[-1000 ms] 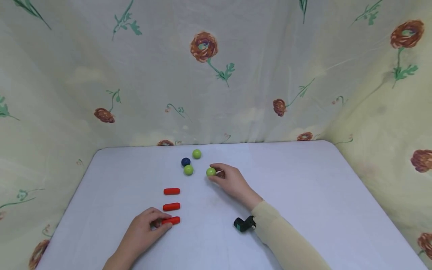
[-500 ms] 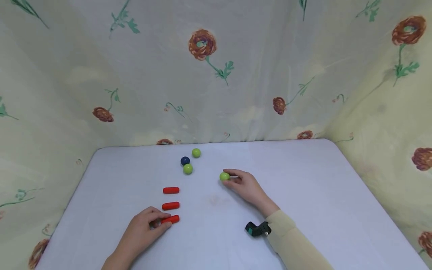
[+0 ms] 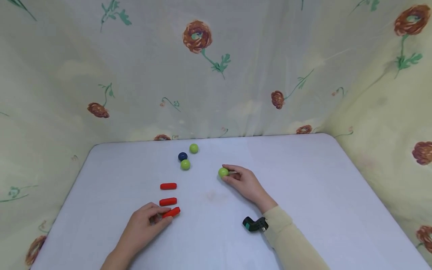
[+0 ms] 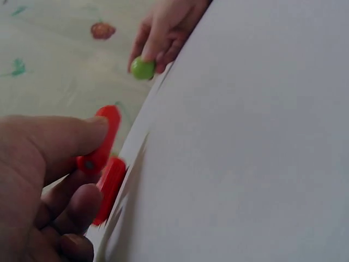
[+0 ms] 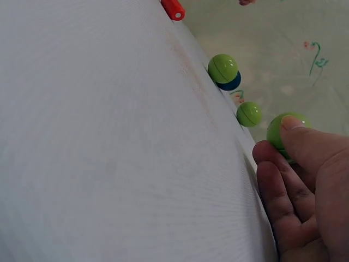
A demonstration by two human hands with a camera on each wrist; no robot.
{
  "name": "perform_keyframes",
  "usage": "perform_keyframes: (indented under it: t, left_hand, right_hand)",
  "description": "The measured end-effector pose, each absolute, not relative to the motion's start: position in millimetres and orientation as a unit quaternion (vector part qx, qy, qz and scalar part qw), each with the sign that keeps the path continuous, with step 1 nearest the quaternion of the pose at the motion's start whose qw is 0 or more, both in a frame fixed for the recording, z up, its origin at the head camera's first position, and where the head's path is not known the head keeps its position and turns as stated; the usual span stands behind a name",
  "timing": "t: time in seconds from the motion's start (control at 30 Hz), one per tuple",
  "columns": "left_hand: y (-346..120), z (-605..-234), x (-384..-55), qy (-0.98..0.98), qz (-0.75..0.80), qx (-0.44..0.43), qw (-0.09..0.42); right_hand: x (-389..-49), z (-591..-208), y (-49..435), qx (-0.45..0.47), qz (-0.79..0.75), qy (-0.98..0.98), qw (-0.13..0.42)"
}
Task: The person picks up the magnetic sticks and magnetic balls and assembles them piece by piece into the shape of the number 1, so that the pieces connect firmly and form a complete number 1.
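My left hand (image 3: 143, 228) pinches a short red stick (image 3: 171, 212) between thumb and fingers; in the left wrist view that red stick (image 4: 103, 139) is tilted, with a small grey dot on its end. Just behind it lie two more red sticks, the middle one (image 3: 168, 201) and the far one (image 3: 168, 186). Out to the right, my right hand (image 3: 244, 183) holds a glossy green ball (image 3: 223, 172) at its fingertips. The right wrist view shows the thumb pressed on this green ball (image 5: 278, 134), which has a thin seam.
Left of the right hand, a green ball (image 3: 185, 164) sits against a dark blue ball (image 3: 182, 156), with another green ball (image 3: 194, 148) behind them. A black angled device (image 3: 255, 224) is by the right sleeve. Flowered cloth (image 3: 246, 93) hangs behind the white table (image 3: 303, 187).
The right hand has carried its green ball rightward, away from the other balls. Lately the left hand has lifted and turned its red stick, bringing it nearer the middle one. The head view has tilted slightly.
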State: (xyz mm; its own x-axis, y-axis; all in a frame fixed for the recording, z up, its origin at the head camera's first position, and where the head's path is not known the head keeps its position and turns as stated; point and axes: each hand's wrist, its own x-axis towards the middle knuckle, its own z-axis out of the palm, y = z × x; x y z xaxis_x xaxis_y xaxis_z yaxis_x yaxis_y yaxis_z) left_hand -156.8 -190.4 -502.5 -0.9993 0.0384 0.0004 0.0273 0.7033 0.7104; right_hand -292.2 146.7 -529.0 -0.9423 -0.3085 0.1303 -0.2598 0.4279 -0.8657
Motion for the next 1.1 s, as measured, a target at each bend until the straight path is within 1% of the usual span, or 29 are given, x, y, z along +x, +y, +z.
perform_keyframes:
  t: [0.2, 0.53, 0.67, 0.87, 1.0, 1.1]
  left_hand:
    - [-162, -500, -161, 0.902, 0.432, 0.007, -0.001]
    - [-116, -504, -177, 0.902, 0.429, 0.038, -0.024]
    - [-103, -506, -186, 0.905, 0.423, 0.038, -0.037]
    - [-88, -509, -200, 0.899, 0.436, 0.014, -0.037]
    - [-80, -509, -206, 0.898, 0.438, 0.008, -0.038]
    - [-76, -509, -208, 0.9, 0.435, 0.015, -0.04]
  right_hand:
    - [-293, -527, 147, -0.165, -0.52, 0.838, 0.027]
    - [-291, -527, 149, -0.15, -0.513, 0.845, 0.018]
    - [-290, -528, 150, -0.157, -0.513, 0.844, 0.011]
    - [-289, -527, 151, -0.161, -0.51, 0.845, 0.008]
    - [-291, -527, 153, -0.173, -0.487, 0.856, 0.001]
    - [-291, -526, 157, -0.182, -0.451, 0.874, -0.015]
